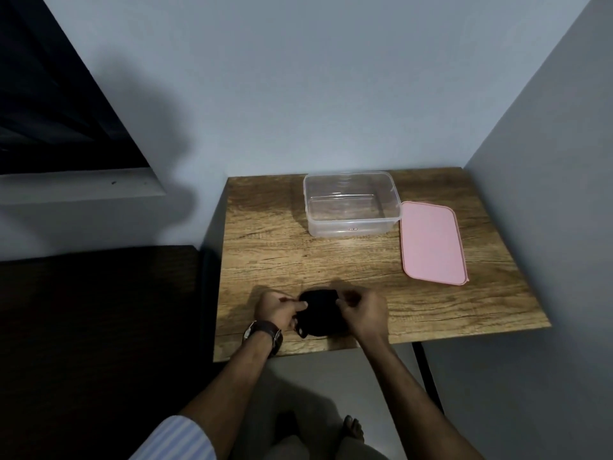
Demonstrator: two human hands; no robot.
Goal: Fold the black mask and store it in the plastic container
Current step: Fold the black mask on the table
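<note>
The black mask [319, 312] lies bunched on the wooden table [265, 254] near its front edge, an ear loop sticking out at its lower left. My left hand [277, 310] pinches the mask's left side. My right hand [363, 310] grips its right side. Both hands rest on the tabletop. The clear plastic container [351, 204] stands open and empty at the back of the table, well beyond the hands.
A pink lid [431, 242] lies flat to the right of the container. Walls close in behind and to the right of the table. A dark surface [99, 320] sits to the left. A watch is on my left wrist.
</note>
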